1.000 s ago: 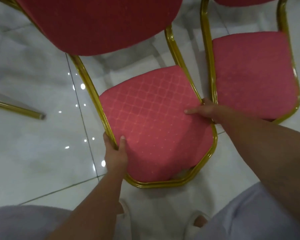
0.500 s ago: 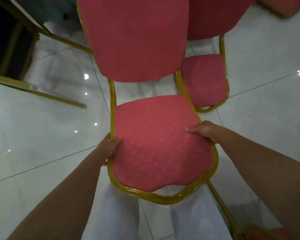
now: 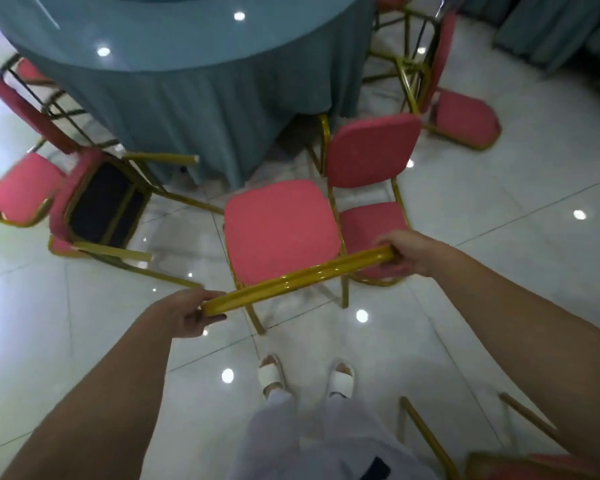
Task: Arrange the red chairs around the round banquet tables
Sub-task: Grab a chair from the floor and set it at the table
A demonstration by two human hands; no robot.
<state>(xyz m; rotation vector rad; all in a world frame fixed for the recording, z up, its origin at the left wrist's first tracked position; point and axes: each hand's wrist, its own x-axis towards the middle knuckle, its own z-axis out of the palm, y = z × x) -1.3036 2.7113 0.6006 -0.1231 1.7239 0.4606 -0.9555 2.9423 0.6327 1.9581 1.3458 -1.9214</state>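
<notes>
A red chair (image 3: 280, 233) with a gold frame stands upright in front of me, its seat facing the round banquet table (image 3: 187, 81), which is draped in teal cloth. The gold top rail (image 3: 298, 280) of its back runs across between my hands. My left hand (image 3: 187, 317) grips the rail's left end and my right hand (image 3: 411, 252) grips its right end. A second red chair (image 3: 373, 152) stands just to the right of it, touching or nearly touching, with its back towards the table.
An overturned chair (image 3: 101, 202) lies at the left, legs out, with another chair (image 3: 23, 190) beside it. More chairs lie tipped at the table's right (image 3: 465, 117). A chair frame (image 3: 426, 441) is by my right leg. My feet (image 3: 305, 375) stand on glossy white tiles.
My hands held the chair by the sides of its seat, close to me. Now they hold the top rail of its back, and the chair stands upright facing the table.
</notes>
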